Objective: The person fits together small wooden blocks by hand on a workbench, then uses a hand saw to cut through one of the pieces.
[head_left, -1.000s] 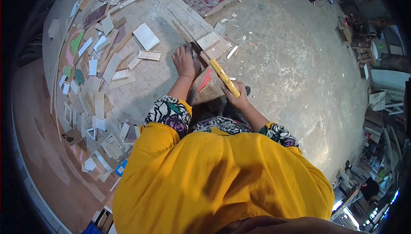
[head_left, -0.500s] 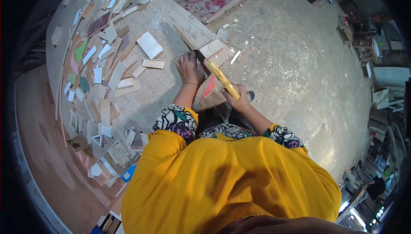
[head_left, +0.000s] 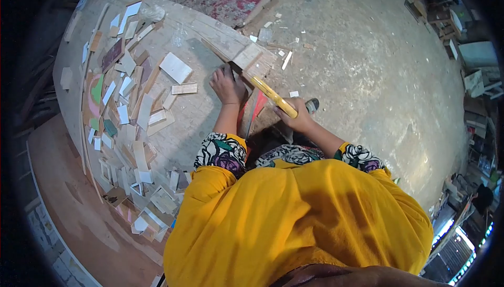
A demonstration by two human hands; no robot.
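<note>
While the right hand [head_left: 296, 118] closes its fingers fully around the yellow handle [head_left: 273, 96] of a hammer, the wide wooden worktable [head_left: 194, 114] spreads out to the left of that grip and the grey concrete floor [head_left: 367, 87] lies to its right. Beyond the grip, up the line of the handle, a long wooden plank [head_left: 231, 45] lies slantwise across the table's edge, and a small pale wood block [head_left: 248, 55] sits on it. The hammer's head is at the far end of the handle, just beside the block; it is too dark and small to tell whether it touches the wood. Left of the grip, the left hand [head_left: 227, 86] presses palm down with curled fingers on the plank near the hammer's head; whether it pinches anything cannot be told. Farther left, a heap of offcuts [head_left: 126, 108] covers the table. A white chip [head_left: 286, 60] lies on the floor just past the plank.
</note>
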